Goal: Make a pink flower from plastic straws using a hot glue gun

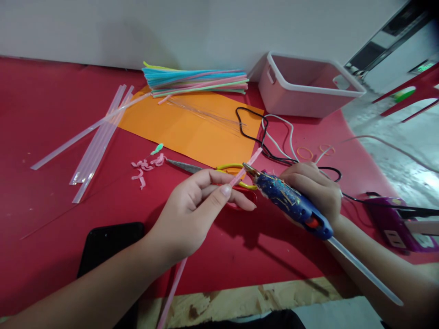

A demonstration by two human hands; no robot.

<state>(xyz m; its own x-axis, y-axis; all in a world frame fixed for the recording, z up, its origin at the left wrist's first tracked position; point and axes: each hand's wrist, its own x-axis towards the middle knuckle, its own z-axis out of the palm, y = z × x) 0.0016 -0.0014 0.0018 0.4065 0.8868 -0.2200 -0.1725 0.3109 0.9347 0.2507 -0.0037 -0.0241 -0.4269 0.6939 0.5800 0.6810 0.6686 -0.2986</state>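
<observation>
Over the counter (44,109), the left hand (192,214) is pinching a pink pipe cleaner (237,177); the right hand (313,187) is gripping a glue gun (291,201), whose nozzle (251,170), if slipping, could be burning the nearby left thumb (219,195).

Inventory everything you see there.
pipe cleaner: one, pink, centre
glue gun: one, blue, right
glue sticks: several, translucent, left; one in gun
scissors: one, yellow handles, centre
bundled pipe cleaners: many, mixed colours, back
sheet: one, orange, centre
wires: several, pale, on sheet
bin: one, pink, back
cords: several, black/white, right
rubber bands: two, orange, right
power strip: one, purple, right
phone: one, black, front
scraps: several, pink, left
small piece: one, green, left
tabletop: one, red, beneath
wall: one, white, behind
furniture: count unclear, red, background
left hand: one, holding pipe cleaner
right hand: one, holding glue gun
</observation>
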